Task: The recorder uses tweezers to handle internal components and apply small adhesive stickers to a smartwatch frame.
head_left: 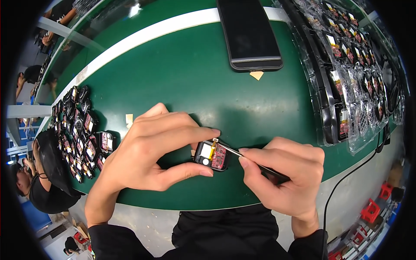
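Between the thumb and fingers of my left hand (149,145) is a small black smartwatch-like case (211,155), lying open-side up just above or on the green table. A red circuit board, a white rectangular part and a strip of yellow tape show inside it. My right hand (288,175) is closed around slim tweezers (273,172) with a dark handle and silver tip. That tip reaches the upper edge of the case, beside the yellow tape. Whether it pinches anything there is too small to tell.
Several similar open cases (78,130) lie heaped on the left of the green table (182,73). A black smartphone (251,37) rests at the far side. Black trays of cases under clear plastic (346,82) stand on the right, near a black cable (342,175). Another person (47,173) sits leftward.
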`<act>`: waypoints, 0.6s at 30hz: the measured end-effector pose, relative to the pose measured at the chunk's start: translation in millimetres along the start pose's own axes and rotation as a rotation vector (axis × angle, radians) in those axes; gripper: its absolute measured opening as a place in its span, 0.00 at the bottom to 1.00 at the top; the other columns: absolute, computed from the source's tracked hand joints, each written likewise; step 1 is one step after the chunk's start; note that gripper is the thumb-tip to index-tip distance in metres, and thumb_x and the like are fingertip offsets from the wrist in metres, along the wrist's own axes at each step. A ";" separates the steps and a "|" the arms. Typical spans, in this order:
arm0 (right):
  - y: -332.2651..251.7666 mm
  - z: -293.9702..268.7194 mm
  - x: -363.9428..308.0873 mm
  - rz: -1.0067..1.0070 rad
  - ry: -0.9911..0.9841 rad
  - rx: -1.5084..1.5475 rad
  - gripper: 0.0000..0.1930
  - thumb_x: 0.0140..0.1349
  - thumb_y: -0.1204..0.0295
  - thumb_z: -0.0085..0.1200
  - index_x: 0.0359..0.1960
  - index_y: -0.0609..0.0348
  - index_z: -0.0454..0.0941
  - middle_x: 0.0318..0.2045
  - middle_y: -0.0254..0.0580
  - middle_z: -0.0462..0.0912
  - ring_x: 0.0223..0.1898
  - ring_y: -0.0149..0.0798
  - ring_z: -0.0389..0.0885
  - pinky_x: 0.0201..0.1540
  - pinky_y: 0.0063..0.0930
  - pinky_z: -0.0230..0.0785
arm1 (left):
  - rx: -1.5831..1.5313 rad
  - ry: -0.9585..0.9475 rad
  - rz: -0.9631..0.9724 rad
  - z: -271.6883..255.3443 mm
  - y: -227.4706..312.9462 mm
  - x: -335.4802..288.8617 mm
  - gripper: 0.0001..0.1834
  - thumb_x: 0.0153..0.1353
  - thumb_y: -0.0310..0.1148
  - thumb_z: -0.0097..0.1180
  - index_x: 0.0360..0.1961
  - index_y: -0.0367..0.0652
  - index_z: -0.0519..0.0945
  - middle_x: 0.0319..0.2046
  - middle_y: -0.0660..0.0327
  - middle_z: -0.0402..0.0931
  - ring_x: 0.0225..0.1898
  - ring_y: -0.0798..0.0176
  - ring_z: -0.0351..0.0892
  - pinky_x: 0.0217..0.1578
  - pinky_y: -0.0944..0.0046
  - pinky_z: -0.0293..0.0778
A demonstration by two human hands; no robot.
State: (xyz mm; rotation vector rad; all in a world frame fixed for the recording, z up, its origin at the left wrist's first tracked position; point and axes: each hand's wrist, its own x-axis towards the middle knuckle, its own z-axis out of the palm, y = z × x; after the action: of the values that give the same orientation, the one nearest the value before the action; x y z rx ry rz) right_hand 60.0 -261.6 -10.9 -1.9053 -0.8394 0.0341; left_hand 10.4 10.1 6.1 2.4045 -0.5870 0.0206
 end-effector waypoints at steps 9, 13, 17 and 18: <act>5.0 9.3 -2.1 -0.167 0.110 -0.087 0.14 0.49 0.86 0.75 0.40 0.66 0.92 0.24 0.34 0.78 0.18 0.34 0.76 0.21 0.30 0.68 | -0.031 0.023 -0.040 -1.4 1.7 2.4 0.32 0.46 0.49 0.88 0.48 0.42 0.93 0.35 0.61 0.90 0.26 0.65 0.76 0.33 0.64 0.65; 5.7 11.8 -1.9 -0.186 0.105 -0.084 0.15 0.48 0.87 0.75 0.40 0.66 0.92 0.24 0.35 0.77 0.19 0.34 0.77 0.21 0.30 0.68 | -0.037 0.007 -0.046 -2.7 2.7 1.1 0.31 0.47 0.49 0.88 0.49 0.42 0.93 0.36 0.61 0.91 0.27 0.65 0.80 0.33 0.65 0.67; 5.3 10.9 -1.8 -0.165 0.078 -0.058 0.14 0.49 0.87 0.74 0.40 0.67 0.91 0.24 0.35 0.78 0.19 0.35 0.77 0.21 0.30 0.68 | -0.039 -0.025 -0.019 -4.5 -1.9 1.4 0.31 0.48 0.48 0.87 0.49 0.41 0.93 0.38 0.61 0.92 0.32 0.64 0.84 0.33 0.65 0.67; 5.1 9.8 -1.4 -0.138 0.058 -0.031 0.13 0.50 0.87 0.74 0.39 0.67 0.91 0.24 0.36 0.78 0.19 0.35 0.77 0.21 0.30 0.68 | -0.039 -0.026 -0.020 -5.3 -3.1 1.1 0.31 0.48 0.48 0.87 0.49 0.41 0.93 0.38 0.61 0.92 0.32 0.64 0.84 0.33 0.65 0.67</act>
State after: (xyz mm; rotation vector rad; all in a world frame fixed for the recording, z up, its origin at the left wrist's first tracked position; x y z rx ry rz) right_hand 58.0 -255.9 -20.3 -1.8634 -0.9345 -0.1184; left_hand 13.4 15.0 8.6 2.3758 -0.5696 -0.0308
